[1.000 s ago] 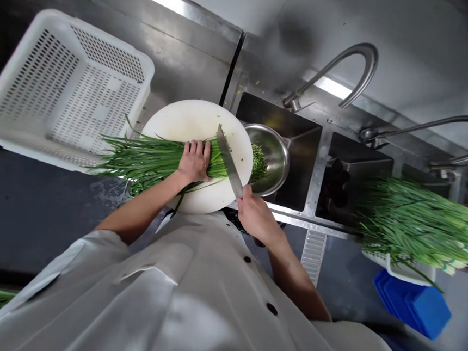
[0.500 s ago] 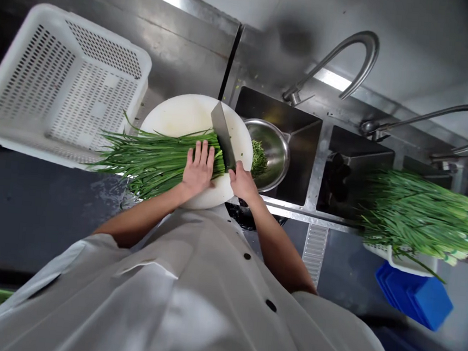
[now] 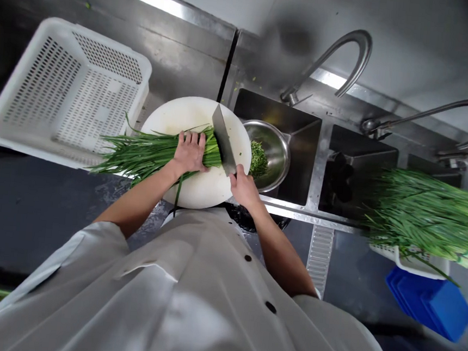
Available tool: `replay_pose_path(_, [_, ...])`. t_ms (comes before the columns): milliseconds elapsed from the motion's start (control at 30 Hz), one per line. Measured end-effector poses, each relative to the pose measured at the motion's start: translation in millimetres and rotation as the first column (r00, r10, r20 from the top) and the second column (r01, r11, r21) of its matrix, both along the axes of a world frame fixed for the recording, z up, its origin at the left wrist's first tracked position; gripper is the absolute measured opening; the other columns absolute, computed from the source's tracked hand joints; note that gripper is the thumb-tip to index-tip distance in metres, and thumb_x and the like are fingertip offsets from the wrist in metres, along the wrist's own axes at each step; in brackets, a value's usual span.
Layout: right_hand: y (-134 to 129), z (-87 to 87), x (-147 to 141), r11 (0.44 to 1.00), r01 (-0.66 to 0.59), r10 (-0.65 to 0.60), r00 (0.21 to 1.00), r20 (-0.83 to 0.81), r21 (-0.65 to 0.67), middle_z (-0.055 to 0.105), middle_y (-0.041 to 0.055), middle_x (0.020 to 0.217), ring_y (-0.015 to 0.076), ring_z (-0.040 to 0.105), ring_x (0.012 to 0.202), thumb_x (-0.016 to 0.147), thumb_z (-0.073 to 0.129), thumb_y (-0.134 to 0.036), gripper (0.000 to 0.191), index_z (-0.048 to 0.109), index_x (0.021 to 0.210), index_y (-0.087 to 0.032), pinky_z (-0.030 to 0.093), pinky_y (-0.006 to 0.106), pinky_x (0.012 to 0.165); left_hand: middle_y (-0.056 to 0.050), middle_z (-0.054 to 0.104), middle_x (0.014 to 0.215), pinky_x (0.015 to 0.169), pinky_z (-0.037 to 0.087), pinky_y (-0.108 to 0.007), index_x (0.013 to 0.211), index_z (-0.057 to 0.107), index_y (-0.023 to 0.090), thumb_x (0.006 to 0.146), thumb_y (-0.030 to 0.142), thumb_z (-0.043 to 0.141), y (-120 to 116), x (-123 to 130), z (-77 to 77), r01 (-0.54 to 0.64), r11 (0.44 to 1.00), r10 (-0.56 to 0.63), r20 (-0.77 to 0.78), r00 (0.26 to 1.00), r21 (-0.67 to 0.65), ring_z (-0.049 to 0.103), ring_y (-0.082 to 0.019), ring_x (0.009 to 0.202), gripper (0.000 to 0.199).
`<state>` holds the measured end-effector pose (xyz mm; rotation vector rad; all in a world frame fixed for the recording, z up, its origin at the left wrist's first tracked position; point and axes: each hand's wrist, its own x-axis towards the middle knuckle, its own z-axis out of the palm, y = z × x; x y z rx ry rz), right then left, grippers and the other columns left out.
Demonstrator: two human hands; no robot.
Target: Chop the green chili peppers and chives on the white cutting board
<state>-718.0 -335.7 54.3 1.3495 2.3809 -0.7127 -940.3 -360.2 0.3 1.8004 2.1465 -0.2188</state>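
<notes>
A bundle of long green chives (image 3: 148, 149) lies across a round white cutting board (image 3: 194, 188), its cut ends to the right. My left hand (image 3: 188, 152) grips the bundle from above, fingers curled over its far side and thumb along the near side. In my right hand (image 3: 244, 187) is a cleaver (image 3: 223, 142); my fist hides its handle. The blade stands just right of the bundle's cut ends. Chopped green bits (image 3: 258, 158) sit in a steel bowl (image 3: 279, 152) beside the board's right edge. One loose strand hangs over the board's near edge.
A white perforated basket (image 3: 138, 101) stands left of the board. Sinks with curved faucets (image 3: 365, 50) run along the right. Further right, more bundled chives (image 3: 427, 214) lie over a white basket (image 3: 423, 266), above blue bins (image 3: 431, 302).
My left hand has slid left along the bundle, and its fingers have curled over it. The near part of the bundle is gathered in, baring more board. The cleaver stays nearly in place.
</notes>
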Motion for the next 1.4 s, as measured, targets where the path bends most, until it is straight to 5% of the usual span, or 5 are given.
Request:
replay_pose_path(167, [-12,45.1,20,0.999,0.016,-0.016,1.000,-0.020,0.045,0.074,0.0153,0.094,0.0323,0.069,0.087,0.107,0.033,-0.031,0.035,0.045,0.135,-0.014,0.043,0.034,0.072,-0.032,0.005,0.170,0.124,0.005,-0.063,0.166,0.004,0.004,0.061,0.074,0.081,0,-11,-3.2,-0.026,0.999,0.026,0.000,1.000,-0.037,0.003,-0.054,0.156,0.147])
replay_pose_path(433, [-27,64.1,30,1.000,-0.001,0.001,0.998,0.056,0.007,0.074,0.0144,0.097,0.0296,0.070,0.087,0.108,0.037,-0.029,0.029,0.045,0.131,-0.015,0.039,0.031,0.068,-0.030,0.037,0.157,0.122,0.020,-0.051,0.165,0.010,0.003,0.061,0.072,0.082,-6,-5,-6.2,-0.043,0.999,0.043,0.019,0.999,0.015,0.037,-0.045,0.142,0.144])
replay_pose_path(767, [-27,87.9,13,0.990,-0.095,0.112,0.981,0.160,-0.108,0.072,0.0152,0.096,0.0294,0.071,0.087,0.107,0.039,-0.026,0.026,0.044,0.130,-0.015,0.043,0.033,0.070,-0.028,0.046,0.150,0.120,0.022,-0.050,0.163,0.018,0.001,0.074,0.069,0.072,-14,1,-9.2,-0.053,0.998,0.051,0.045,0.998,0.044,0.041,-0.043,0.138,0.124])
replay_pose_path(1167, [18,-12.3,-37,0.998,-0.018,0.022,0.998,0.060,-0.066,0.072,0.0214,0.108,0.0353,0.068,0.105,0.108,0.031,-0.031,0.039,0.040,0.140,-0.010,0.047,0.039,0.084,-0.028,0.043,0.153,0.119,0.023,-0.051,0.159,0.026,-0.001,0.074,0.066,0.072,-16,0,-6.3,-0.050,0.997,0.042,0.120,0.992,0.066,0.039,-0.044,0.138,0.118])
replay_pose_path(1400, [-8,67.8,-1,0.996,-0.094,0.093,0.992,0.089,-0.003,0.072,0.0155,0.093,0.0317,0.070,0.087,0.107,0.034,-0.031,0.034,0.044,0.134,-0.013,0.043,0.032,0.070,-0.028,0.047,0.149,0.120,0.024,-0.048,0.160,0.025,-0.001,0.073,0.060,0.076,-15,-1,-9.0,-0.085,0.995,0.076,0.135,0.988,0.059,0.041,-0.042,0.137,0.117])
